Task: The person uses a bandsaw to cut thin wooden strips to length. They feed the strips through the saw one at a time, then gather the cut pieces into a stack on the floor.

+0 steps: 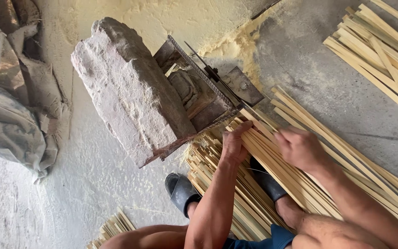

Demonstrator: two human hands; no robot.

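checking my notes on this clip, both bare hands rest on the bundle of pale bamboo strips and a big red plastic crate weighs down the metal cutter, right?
Not quite. In the head view, a big rough grey stone block, not a crate, sits on the metal cutter. The left hand and right hand do rest on the pale bamboo strips.

Pale straw-yellow bamboo strips (272, 157) lie under the left hand (233, 145) and right hand (300, 148). Just beyond the fingers, a rusty brown-grey metal cutter (208, 92) adjoins a pinkish-grey stone block (125, 92). Cream sawdust (236, 46) dusts the grey floor (337, 92). Below the left hand, dark grey sandals (180, 191).
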